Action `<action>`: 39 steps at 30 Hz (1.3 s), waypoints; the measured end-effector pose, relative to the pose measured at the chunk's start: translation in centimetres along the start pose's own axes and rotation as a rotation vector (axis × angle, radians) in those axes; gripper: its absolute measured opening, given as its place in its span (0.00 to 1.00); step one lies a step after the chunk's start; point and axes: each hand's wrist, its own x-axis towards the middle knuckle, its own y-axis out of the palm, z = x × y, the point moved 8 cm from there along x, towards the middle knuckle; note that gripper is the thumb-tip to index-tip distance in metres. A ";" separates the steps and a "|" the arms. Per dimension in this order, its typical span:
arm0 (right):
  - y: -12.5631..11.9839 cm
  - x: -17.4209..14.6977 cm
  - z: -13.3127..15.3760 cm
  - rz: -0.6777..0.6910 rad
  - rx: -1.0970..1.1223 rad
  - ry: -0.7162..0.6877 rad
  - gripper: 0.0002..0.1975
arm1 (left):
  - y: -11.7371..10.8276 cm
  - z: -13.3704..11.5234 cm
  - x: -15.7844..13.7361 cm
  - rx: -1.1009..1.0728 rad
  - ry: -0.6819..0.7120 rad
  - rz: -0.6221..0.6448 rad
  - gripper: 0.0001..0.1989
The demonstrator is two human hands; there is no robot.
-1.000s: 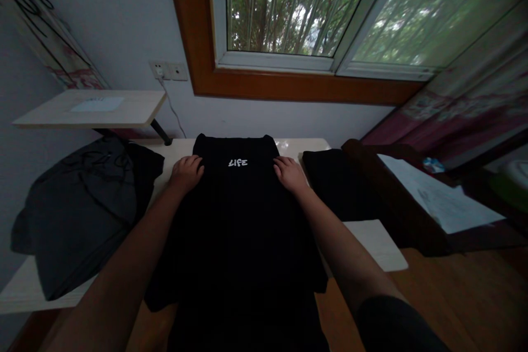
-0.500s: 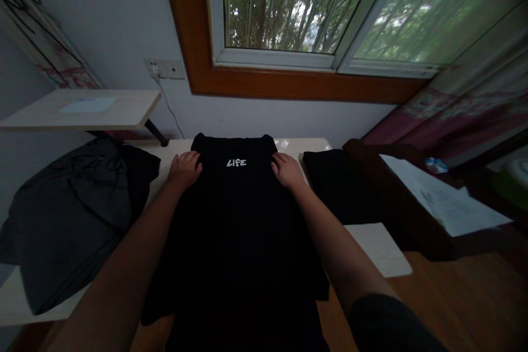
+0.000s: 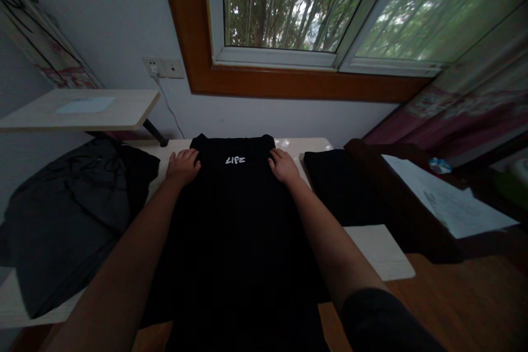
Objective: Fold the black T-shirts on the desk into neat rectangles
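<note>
A black T-shirt (image 3: 235,214) lies front to back across the table before me, its narrow top end by the wall. Small white lettering (image 3: 235,160) shows near that end. My left hand (image 3: 183,166) rests on its left edge, palm down, fingers stretched forward. On the opposite edge, my right hand (image 3: 284,165) lies the same way with its fingers extended. Both thumbs point inward over the dark cloth. The shirt's lower part hangs toward my body, where black cloth blends together and its hem is hard to make out.
Grey and black clothing (image 3: 70,220) is heaped at left, below a raised shelf (image 3: 136,113) bearing a paper. Folded black cloth (image 3: 338,181) lies at right on the pale table (image 3: 381,253). Beyond it is dark furniture (image 3: 416,214) with a paper sheet (image 3: 445,198). A window stands ahead.
Both hands and the shirt's top end have shifted very slightly left. The hands keep the same places on the edges, and the lettering looks a little flatter.
</note>
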 end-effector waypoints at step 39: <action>-6.3 -14.9 1.0 0.009 0.019 0.209 0.25 | -5.1 0.2 -15.0 0.154 -0.198 0.005 0.25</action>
